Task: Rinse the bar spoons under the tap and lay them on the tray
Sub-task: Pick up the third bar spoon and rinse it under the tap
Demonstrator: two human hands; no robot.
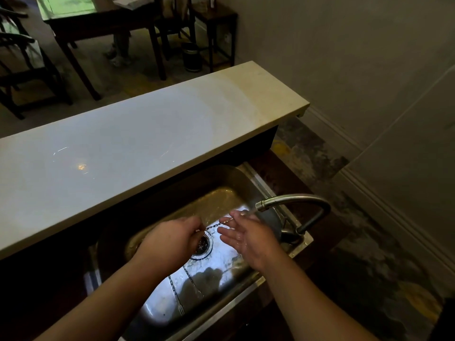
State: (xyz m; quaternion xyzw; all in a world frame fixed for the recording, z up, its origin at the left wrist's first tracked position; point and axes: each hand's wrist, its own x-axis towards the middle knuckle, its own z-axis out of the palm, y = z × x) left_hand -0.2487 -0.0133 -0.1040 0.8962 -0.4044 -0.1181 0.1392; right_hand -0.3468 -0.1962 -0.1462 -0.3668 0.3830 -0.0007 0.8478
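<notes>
Dim bar; steel sink (248, 183) sits below a pale worktop (123, 148), tap (293, 201) running at its right rim. Left hand (172, 239) is closed on one end of a twisted bar spoon (216, 225) over the drain (203, 243). Right hand (248, 238) is open, fingertips on the other end. Spoon looks thin, stiff, light, prob slippery wet; grip mid-stem. More spoons (182, 291) lie near the front wall. Bowl ends hidden; no tray in view.

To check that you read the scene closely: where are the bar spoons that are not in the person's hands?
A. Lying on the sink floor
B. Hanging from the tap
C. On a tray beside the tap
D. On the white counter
A: two twisted-handle bar spoons lie on the floor of the sink, nearer the camera than the drain.
</notes>
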